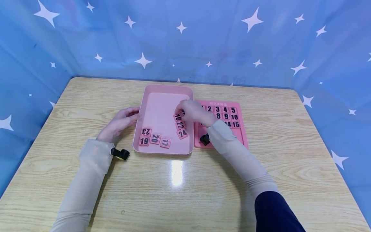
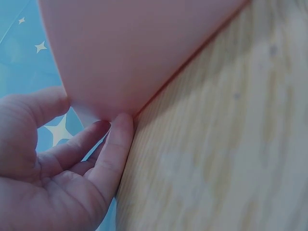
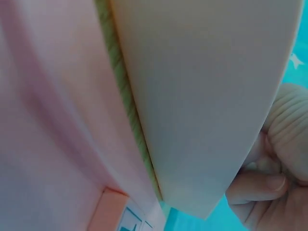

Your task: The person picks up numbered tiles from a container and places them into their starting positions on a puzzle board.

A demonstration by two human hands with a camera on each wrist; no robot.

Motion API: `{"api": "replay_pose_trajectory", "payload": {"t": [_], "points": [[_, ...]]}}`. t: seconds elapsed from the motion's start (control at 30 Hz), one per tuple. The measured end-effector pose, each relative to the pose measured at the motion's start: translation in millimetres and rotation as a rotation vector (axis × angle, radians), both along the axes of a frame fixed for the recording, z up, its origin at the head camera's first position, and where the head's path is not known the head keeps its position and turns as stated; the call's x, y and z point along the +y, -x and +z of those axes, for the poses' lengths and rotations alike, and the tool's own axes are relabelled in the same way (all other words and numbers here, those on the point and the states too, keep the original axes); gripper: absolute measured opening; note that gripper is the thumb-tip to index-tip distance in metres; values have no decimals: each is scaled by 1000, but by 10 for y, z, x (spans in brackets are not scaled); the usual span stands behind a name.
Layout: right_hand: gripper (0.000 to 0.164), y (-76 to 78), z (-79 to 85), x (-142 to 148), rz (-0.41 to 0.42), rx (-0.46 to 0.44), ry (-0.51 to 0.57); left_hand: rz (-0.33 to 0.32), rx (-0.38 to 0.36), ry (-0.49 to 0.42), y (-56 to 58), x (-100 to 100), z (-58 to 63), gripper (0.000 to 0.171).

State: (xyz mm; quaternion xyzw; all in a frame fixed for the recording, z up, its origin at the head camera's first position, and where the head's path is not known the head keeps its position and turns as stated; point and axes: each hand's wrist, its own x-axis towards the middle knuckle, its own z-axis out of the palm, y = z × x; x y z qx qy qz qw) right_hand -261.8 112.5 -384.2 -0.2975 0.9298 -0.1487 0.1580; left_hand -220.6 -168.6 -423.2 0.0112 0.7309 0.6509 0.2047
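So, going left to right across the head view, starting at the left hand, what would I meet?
Left hand, tile 19, tile 20, tile 17, tile 24, pink number board.

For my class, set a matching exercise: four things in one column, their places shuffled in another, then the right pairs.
1. Left hand
2. Right hand
3. Tile 19
4. Number board

A. Inside the tray, near left corner
B. On the table beside the tray
C. Touching the tray's outer left side
D. Next to tile 16

Pairs: 1-C, 2-D, 3-A, 4-B
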Motion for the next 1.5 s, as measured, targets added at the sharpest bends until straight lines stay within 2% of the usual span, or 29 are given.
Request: {"api": "replay_pose_trajectory", "payload": {"t": [0.17,0.3,0.5,0.7,0.87,1.1,1.3,1.5], "points": [[35,-16,-12,-13,32,25,-55,10,-1,-2,-14,1,-8,50],[33,-21,-24,-17,38,46,-60,15,-4,-3,-10,5,-13,50],[30,-44,-4,17,14,4,51,11,-3,8,-18,11,-5,50],[31,-88,107,129,22,-12,166,10,-5,0,-19,18,-11,50],[37,-161,241,309,14,12,213,10,-2,-2,-21,18,-8,51],[26,-303,321,658,22,30,257,3,-13,0,-25,16,16,53],[32,-434,268,884,1,35,234,3,-24,-2,-20,13,22,53],[34,-551,101,991,37,40,200,5,-14,-5,-14,13,25,52]]}}
